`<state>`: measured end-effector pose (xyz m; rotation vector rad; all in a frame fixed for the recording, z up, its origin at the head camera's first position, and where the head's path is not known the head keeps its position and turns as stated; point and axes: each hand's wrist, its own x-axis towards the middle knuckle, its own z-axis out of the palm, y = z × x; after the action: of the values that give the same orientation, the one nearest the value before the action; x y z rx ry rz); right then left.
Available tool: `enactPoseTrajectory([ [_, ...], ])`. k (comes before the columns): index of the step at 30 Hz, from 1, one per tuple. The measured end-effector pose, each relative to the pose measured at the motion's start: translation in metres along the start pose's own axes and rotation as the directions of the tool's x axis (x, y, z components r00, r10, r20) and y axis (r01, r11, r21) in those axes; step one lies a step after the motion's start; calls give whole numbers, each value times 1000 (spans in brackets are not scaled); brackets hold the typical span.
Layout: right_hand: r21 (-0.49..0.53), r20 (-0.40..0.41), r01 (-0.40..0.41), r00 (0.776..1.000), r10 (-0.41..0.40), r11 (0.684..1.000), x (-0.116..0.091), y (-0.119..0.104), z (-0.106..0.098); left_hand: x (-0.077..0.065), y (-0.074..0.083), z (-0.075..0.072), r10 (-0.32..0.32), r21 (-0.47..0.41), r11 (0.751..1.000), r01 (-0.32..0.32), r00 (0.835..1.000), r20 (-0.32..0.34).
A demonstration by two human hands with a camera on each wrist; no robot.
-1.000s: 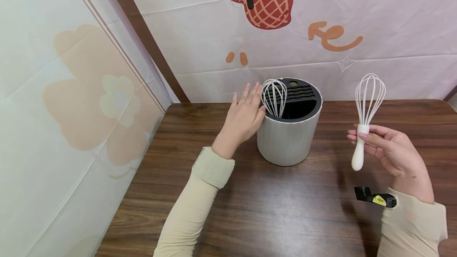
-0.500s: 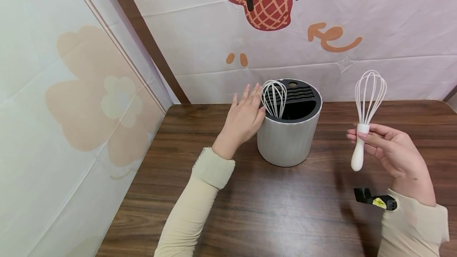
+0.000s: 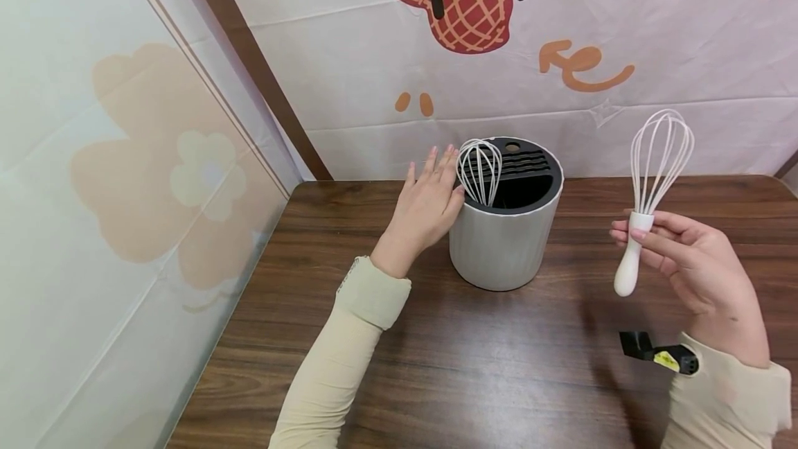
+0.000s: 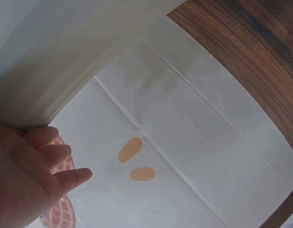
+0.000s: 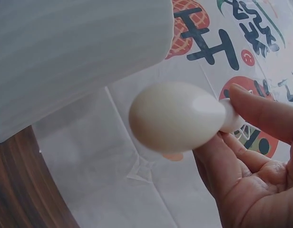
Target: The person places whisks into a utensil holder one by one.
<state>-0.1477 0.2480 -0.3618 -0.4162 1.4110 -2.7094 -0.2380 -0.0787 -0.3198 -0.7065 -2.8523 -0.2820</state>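
The white whisk (image 3: 642, 220) is held up in the air, its neck pinched between the thumb and fingers of the right hand (image 3: 711, 265). Its long axis is tilted in the head view: the wire loops are pointed toward one o'clock and the rounded handle end toward seven. In the right wrist view, the handle end is presented toward the camera.

From the white whisk, the utensil holder (image 3: 499, 248) is found at about nine o'clock, well apart, with bare counter (image 3: 492, 373) showing between them. By the head view, then, the handle is aimed down and slightly toward the holder side, while the loops are leaned away from it.

In the dark top of the utensil holder, a wide opening (image 3: 530, 194) is set at the near side, toward six o'clock, and a slotted part (image 3: 526, 160) is placed behind it. A second whisk (image 3: 479, 170) is stood with its loops up, toward the nine o'clock end of that top; its handle is hidden.

The utensil holder is much nearer to the left hand (image 3: 424, 210), which is laid against its nine o'clock side with fingers extended and slightly apart, nothing being gripped.
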Motion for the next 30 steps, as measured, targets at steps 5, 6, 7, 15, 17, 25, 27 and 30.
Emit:
enactPoseTrajectory([
  [5,-18,-1,39,999,-39,999,-2,0,3,-1,0,1,1,4,1000,-1,1000,1],
  [6,-19,1,49,999,-49,999,-2,0,4,0,0,1,1,3,1000,-1,1000,1],
  [7,-20,3,59,998,-59,998,-2,1,5,0,-1,1,0,1,1000,0,1000,2],
  [15,10,14,114,993,-114,993,-4,1,9,0,-1,1,3,2,1000,-3,1000,-4],
  [17,16,-3,116,993,-116,993,-4,1,9,0,-1,1,2,0,1000,-2,1000,-4],
  [25,40,-67,134,989,-131,990,-4,0,11,0,0,1,-3,8,1000,3,1000,5],
  [27,42,-73,141,988,-138,989,-4,0,11,0,0,1,-3,9,1000,3,1000,3],
  [30,38,-79,149,986,-145,988,-3,0,12,0,0,1,-2,5,1000,2,1000,-4],
])
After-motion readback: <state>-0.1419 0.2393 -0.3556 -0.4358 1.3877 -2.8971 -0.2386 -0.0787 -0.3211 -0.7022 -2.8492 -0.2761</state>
